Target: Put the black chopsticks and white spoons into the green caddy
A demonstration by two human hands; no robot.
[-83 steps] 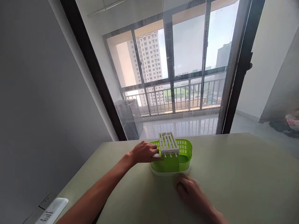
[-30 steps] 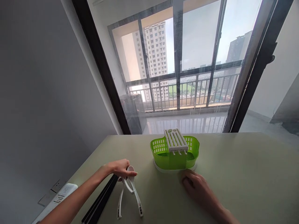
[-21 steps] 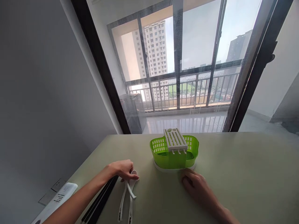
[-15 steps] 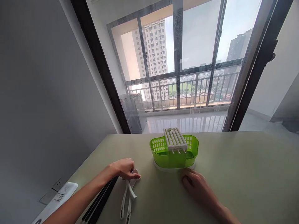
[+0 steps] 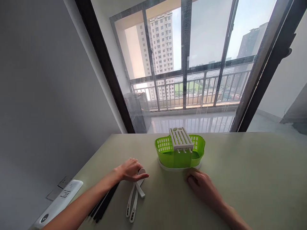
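Observation:
My left hand (image 5: 131, 170) is over several white spoons (image 5: 136, 204) lying crossed on the table. Its thumb stretches across a spoon bowl, and its fingers curl down out of sight. One short white handle (image 5: 140, 190) comes out from under the thumb and seems held. My right hand (image 5: 201, 183) is loosely closed, knuckles up, at the front of a green basket (image 5: 181, 161); its fingertips are hidden. The basket stands upright on a white base tray (image 5: 165, 166). A white slotted rack (image 5: 181, 139) with small hooks sits across its middle.
Black chopsticks (image 5: 104, 204) lie on the pale table (image 5: 240, 179), partly under my left forearm. A white power strip (image 5: 63, 199) is at the left edge, by the grey wall. Behind the table stands a glass door with a dark frame (image 5: 107, 70).
My left hand has moved slightly right, and the short white handle under its thumb has moved with it. My right hand stays by the basket. The view has tilted a little.

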